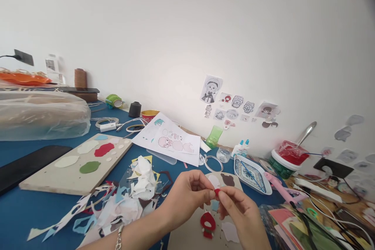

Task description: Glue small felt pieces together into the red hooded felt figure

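My left hand (190, 193) and my right hand (238, 207) meet at the fingertips over a beige board (183, 238). Pinched between both thumbs and index fingers is a small red piece (217, 191), mostly hidden by the fingers. Below them on the board lies a red hooded figure (208, 224) with a pale oval opening. A pale lilac cutout (230, 232) sits to its right, partly behind my right hand. Beyond my fingers are a brown cutout (227, 179), a whitish cutout (213, 181) and a light blue piece (215, 205).
Fabric-like scraps (125, 211) pile up on the left. A second board (35, 181) carries coloured cutouts. Printed sheets (187, 156) lie ahead. A patterned tray (252, 174), glue bottles (240, 148), a pink tool (281, 187) and a tub (288, 160) stand on the right.
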A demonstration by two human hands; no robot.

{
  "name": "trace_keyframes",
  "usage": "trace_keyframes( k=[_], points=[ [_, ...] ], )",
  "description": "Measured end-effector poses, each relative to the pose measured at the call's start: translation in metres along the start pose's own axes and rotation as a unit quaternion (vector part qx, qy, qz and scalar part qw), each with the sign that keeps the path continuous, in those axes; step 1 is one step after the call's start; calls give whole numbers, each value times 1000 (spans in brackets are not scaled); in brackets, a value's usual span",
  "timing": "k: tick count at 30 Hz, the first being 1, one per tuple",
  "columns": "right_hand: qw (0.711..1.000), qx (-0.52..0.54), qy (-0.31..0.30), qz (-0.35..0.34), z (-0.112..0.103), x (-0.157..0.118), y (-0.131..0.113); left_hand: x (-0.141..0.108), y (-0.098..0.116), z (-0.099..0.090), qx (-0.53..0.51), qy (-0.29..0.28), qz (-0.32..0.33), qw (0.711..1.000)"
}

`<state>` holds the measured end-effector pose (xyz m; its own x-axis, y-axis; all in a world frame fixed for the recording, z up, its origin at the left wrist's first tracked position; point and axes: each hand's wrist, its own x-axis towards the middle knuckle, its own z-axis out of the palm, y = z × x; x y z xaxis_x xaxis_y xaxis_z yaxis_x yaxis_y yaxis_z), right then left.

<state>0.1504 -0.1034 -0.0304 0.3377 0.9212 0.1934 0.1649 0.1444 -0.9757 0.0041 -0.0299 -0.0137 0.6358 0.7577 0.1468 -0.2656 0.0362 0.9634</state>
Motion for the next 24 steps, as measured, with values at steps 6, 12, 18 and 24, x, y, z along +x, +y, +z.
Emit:
trace_keyframes(
  k=[6, 12, 18, 24],
  points=[
    [998, 28, 14, 47, 4, -4, -14, 2, 3, -2, -15, -13, -34, 999],
    [996, 58, -10, 63, 3, -2, -9, 3, 4, -7, 43, -5, -28, 999],
    [997, 10, -33, 64, -2, 0, 0, -4, 6, -5, 133, 7, 6, 991],
    [994, -22, -78, 70, -8, 2, 0, -6, 8, -7, 250, 8, 54, 967]
  ],
)
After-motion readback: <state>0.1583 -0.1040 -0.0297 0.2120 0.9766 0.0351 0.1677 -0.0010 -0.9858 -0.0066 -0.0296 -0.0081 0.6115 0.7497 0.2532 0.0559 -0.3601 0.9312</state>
